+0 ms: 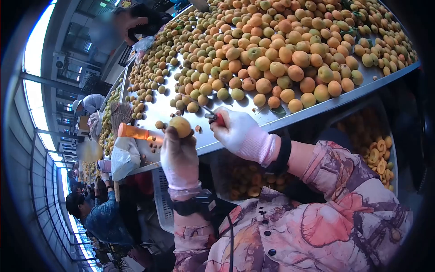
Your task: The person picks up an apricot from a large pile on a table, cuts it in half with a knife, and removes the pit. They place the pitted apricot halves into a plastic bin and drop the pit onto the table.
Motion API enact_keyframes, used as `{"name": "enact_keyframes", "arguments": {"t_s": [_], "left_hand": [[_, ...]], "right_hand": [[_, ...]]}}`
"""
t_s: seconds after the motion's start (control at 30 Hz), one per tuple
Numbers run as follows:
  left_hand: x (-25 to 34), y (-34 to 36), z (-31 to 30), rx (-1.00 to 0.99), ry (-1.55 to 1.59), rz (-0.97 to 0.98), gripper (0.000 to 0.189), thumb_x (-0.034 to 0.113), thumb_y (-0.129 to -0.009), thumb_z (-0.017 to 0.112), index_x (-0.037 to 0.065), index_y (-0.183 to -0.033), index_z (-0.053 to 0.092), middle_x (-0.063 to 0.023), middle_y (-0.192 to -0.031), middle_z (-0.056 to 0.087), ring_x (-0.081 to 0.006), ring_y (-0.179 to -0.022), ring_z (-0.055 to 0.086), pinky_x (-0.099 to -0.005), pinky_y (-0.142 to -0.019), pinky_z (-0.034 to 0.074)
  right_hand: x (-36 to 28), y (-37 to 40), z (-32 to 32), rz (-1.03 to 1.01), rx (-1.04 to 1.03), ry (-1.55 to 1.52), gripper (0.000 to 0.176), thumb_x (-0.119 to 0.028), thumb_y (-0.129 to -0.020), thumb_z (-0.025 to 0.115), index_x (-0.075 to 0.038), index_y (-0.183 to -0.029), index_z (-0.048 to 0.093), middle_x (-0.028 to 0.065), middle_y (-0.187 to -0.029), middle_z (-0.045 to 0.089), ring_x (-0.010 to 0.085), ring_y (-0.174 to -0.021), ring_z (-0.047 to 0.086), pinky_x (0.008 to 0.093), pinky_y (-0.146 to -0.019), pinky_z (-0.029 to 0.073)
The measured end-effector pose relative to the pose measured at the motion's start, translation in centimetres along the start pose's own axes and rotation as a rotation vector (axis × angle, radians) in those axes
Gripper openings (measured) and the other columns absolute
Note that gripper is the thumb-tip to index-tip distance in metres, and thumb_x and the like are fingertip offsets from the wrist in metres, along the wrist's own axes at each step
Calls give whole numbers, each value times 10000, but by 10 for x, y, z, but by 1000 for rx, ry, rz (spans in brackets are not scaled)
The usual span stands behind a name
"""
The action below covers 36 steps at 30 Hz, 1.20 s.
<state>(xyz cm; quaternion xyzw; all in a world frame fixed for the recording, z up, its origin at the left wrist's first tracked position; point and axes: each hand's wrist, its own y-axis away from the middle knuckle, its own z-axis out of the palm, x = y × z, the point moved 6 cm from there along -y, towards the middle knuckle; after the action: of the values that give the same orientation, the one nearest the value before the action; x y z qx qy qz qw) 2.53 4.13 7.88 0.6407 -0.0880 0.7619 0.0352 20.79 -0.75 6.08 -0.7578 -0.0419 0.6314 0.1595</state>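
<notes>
My left hand [179,165], in a white glove with darkened fingertips, grips a yellow-orange apricot [180,126] just above the metal table's front edge. In my right hand [242,136], also gloved in white, is a small knife with a red handle [219,119]. Its thin blade [205,108] points up and left over the table, apart from the held apricot. Apricot pits [152,138] and small pieces lie close to my left hand. A great heap of apricots [272,54] covers much of the metal table [247,111] beyond both hands.
An orange bottle [134,131] lies on the table beside a white plastic bag [125,158]. Below the raised table edge [317,111] stand a crate of halved apricots [378,156] and a white basket [162,192]. Another person [106,217] works at left.
</notes>
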Motion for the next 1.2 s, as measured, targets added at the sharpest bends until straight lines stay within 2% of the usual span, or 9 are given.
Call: {"name": "enact_keyframes", "arguments": {"t_s": [0.17,0.27,0.43,0.63,0.97,1.07,1.1,1.13,1.2], "left_hand": [[-20,22,45,-64,-418,111,298,231,-1079,432,0,-1195,582,-33,-979,631,-78,-795,563,-219,-678,454],[-13,28,57,-35,-597,307,279,178,-1076,392,-17,-1109,589,-132,-843,605,-220,-738,594,-345,-704,486],[-28,17,43,-43,-498,-52,276,134,-1053,373,-32,-1146,573,-222,-1023,595,-324,-888,607,-384,-782,492],[-19,30,43,-76,-298,-377,437,424,-1076,287,109,-928,552,16,-612,481,-81,-430,415,-240,-401,318],[-21,42,40,-79,-34,-760,254,287,-1029,384,161,-861,527,38,-650,428,-75,-505,389,-237,-463,285],[-17,43,41,-98,-12,-789,315,403,-1021,418,127,-899,508,3,-637,438,-76,-470,366,-218,-424,269],[-24,41,37,-4,23,-849,368,472,-1014,446,129,-897,512,-10,-630,453,-76,-438,330,-206,-389,231],[-34,41,29,23,110,-875,424,533,-1008,461,127,-900,517,-21,-622,468,-78,-420,321,-200,-372,221],[-34,39,22,-1,216,-867,452,558,-1011,445,125,-919,537,-28,-621,480,-79,-415,321,-197,-371,228]], "right_hand": [[-4,-5,7,-62,217,-194,180,-193,-960,634,-18,-930,606,171,-773,627,316,-692,633,379,-638,493],[2,-3,13,1,177,-100,209,-209,-969,632,-14,-900,600,186,-756,616,307,-667,616,361,-614,477],[5,-5,19,-85,129,8,211,-207,-908,674,-12,-874,600,200,-736,606,364,-685,624,391,-608,489],[-6,-3,23,-243,67,91,159,-158,-864,687,-27,-848,597,179,-738,599,373,-680,611,401,-598,486],[-18,2,27,-469,-1,321,144,-205,-839,698,-69,-858,652,157,-749,619,360,-687,630,427,-606,507],[-6,-2,22,-261,-14,66,190,-235,-858,677,-48,-847,647,184,-727,638,377,-672,639,439,-598,502],[0,-3,20,-243,51,41,101,-126,-894,645,-31,-873,622,124,-689,602,217,-620,596,338,-589,475],[18,-9,26,-56,66,-164,203,-217,-916,645,-27,-848,631,202,-728,634,342,-664,647,388,-611,500],[15,-9,21,111,140,-421,224,-222,-948,628,-19,-855,629,191,-726,644,278,-649,654,365,-617,498]]}}
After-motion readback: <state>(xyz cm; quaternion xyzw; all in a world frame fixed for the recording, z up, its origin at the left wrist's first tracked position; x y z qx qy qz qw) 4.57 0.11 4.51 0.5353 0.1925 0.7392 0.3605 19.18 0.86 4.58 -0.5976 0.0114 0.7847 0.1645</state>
